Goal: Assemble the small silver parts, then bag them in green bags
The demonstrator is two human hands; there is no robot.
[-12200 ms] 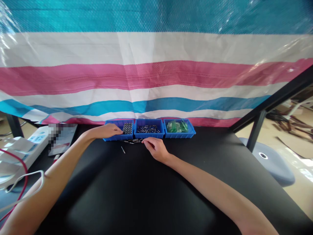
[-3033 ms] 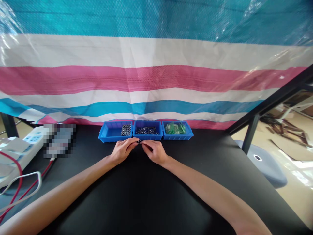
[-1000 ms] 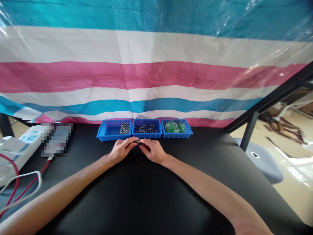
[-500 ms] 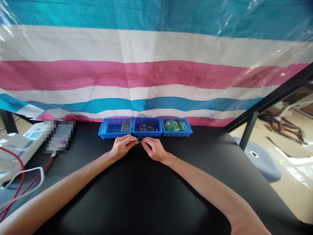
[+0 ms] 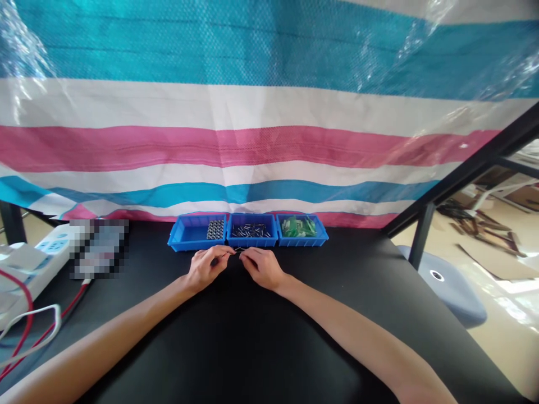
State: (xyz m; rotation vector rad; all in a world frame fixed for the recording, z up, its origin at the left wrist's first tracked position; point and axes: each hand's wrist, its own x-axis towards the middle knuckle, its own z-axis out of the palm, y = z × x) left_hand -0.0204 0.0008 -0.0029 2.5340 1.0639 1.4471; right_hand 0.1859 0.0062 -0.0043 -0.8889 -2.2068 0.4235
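My left hand [image 5: 209, 265] and my right hand [image 5: 264, 267] meet close together just in front of the blue bins, fingertips pinched. Between the fingertips shows a small slim shiny metal piece [image 5: 238, 250]; its exact kind is too small to tell. Behind it the middle blue bin [image 5: 253, 242] holds many loose thin metal pieces like screws or pins. In the left blue bin [image 5: 189, 240], round metal parts with holes stand in neat rows at its right end. Green and clear pieces, perhaps small bags, fill the right blue bin [image 5: 304, 241].
The bins stand on a black table [image 5: 236, 348] against a striped plastic sheet [image 5: 252, 146]. At left lie a white power strip [image 5: 54, 244], a red cable [image 5: 73, 303] and a blurred-out device [image 5: 101, 249]. A grey stool [image 5: 452, 292] stands beyond the right edge.
The view has tilted up, so bins and hands sit lower in the picture. My fingertips have parted slightly, with the metal piece showing between them.
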